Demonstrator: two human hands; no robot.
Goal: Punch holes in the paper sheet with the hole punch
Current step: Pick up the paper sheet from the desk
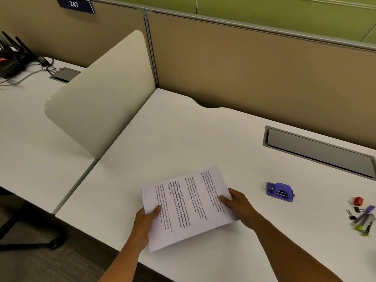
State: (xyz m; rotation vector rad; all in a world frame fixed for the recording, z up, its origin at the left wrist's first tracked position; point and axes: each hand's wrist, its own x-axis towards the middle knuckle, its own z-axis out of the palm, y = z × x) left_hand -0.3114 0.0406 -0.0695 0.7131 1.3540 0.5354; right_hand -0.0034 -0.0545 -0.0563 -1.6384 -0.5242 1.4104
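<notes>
A printed white paper sheet (187, 206) is held just above the white desk (203, 139), turned so the text runs sideways. My left hand (145, 220) pinches its left edge with the thumb on top. My right hand (238, 204) grips its right edge, thumb on the printed side. A purple hole punch (280, 191) sits on the desk to the right of the sheet, a short way beyond my right hand, touched by neither hand.
Binder clips, a red one (358, 201), and markers (364, 220) lie at the far right. A grey cable tray lid (319, 151) is set into the desk behind the punch. A cream divider panel (97, 94) stands at left, with a black router (12, 60) beyond.
</notes>
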